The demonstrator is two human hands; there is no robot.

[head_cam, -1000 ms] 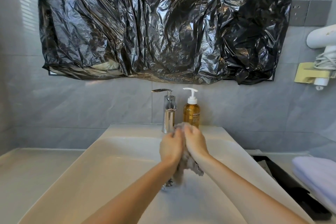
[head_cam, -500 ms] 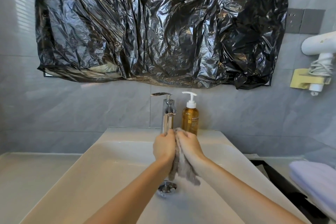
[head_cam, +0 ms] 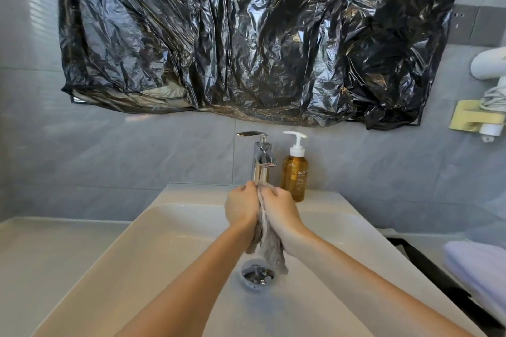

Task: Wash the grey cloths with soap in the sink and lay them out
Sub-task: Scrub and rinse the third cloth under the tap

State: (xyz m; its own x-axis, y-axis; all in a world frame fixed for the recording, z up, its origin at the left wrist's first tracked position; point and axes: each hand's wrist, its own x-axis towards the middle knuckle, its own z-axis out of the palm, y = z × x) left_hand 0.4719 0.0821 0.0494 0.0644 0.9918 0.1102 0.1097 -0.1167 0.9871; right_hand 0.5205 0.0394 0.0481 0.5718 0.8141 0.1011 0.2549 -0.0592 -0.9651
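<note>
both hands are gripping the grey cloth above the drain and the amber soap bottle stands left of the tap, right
Not quite. The head view shows the amber soap bottle standing right of the tap, not left. The rest holds: the left hand and right hand grip the grey cloth above the drain.

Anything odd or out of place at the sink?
Only the crinkled black plastic hung across the wall above the tap, hiding whatever is behind. Left hand and right hand grip the cloth over the drain; nothing looks spilled.
</note>
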